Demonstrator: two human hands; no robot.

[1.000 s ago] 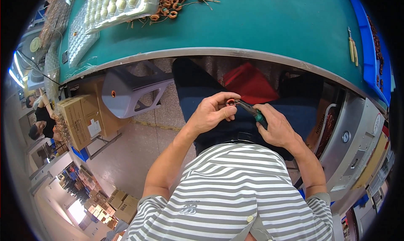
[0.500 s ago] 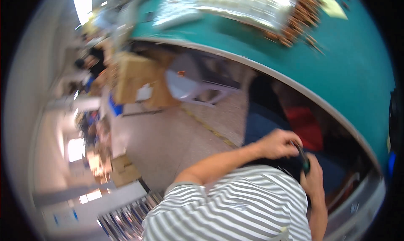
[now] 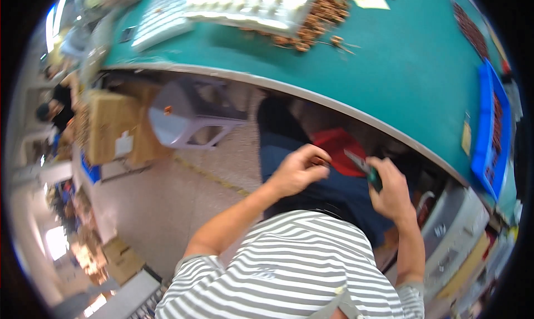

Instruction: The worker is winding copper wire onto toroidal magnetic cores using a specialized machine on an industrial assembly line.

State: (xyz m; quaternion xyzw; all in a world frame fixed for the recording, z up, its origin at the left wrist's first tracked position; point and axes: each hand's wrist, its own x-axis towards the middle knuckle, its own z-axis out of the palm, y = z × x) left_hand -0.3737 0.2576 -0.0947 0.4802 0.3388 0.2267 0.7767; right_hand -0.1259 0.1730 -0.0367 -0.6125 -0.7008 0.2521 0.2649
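1. Above a worker's dark blue trousers point(image 3: 345, 191), the left hand point(image 3: 293, 171) is pinching a small orange-brown wound ring point(image 3: 319, 161) between thumb and fingers; motion and fingers are obscuring its finer detail.

2. The right hand point(image 3: 391, 188), apart from the left, is gripping green-handled pliers point(image 3: 374, 178) in a closed fist, their metal nose pointing toward the ring without touching it; whether the nose is parted, one cannot tell.

3. The ring is probably proving light enough for fingertips alone, its body looking stiff and hard, its windings perhaps a little slick.

4. Judging by a loose ring point(image 3: 336, 40) whose thin leads are trailing across the green table point(image 3: 389, 74), such wires are likely bending easily, and pulling hard on them is risking a kink or a nick.

5. The rounded body is offering the safest hold, thumb and forefinger across opposite sides; the pliers are better held low on the green grips, away from the metal nose.

6. On the table beyond, similar rings are lying heaped beside a pale, pocketed tray point(image 3: 250, 7), while a blue bin point(image 3: 481, 146) is standing at the right with dark reddish pieces inside.
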